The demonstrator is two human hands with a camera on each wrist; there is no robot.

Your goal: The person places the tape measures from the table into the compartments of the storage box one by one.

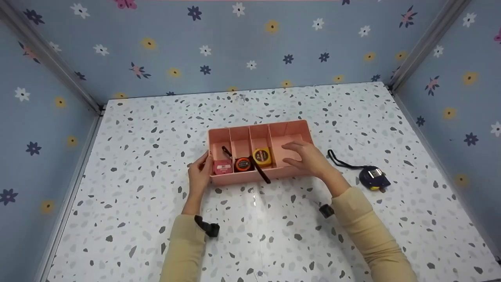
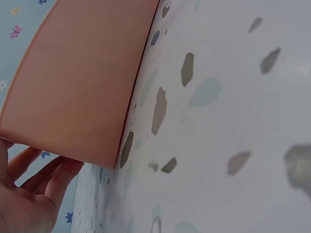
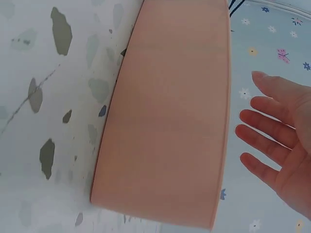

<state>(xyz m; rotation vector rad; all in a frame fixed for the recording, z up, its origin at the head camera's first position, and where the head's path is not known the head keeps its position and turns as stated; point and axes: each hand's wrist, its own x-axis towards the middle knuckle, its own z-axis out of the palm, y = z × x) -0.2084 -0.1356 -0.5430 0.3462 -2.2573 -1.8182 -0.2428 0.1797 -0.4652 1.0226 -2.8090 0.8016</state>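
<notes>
A pink divided box [image 1: 238,179] lies on the table. At its left end, my left hand [image 1: 199,175] holds the end wall, thumb at the rim; in the left wrist view its fingers [image 2: 60,177] touch the outside of that wall. My right hand [image 1: 307,156] hovers over the wide right compartment, fingers spread and holding nothing. A pink tape measure [image 1: 223,167], an orange-and-black tape measure [image 1: 243,164] and a yellow tape measure [image 1: 262,156] sit in separate narrow compartments. A black strap [image 1: 261,172] hangs over the front wall.
A dark blue tape measure [image 1: 373,178] with a black wrist cord [image 1: 344,163] lies on the speckled table [image 1: 274,243], right of the box. Flower-patterned panels [image 1: 219,43] stand at the back and both sides.
</notes>
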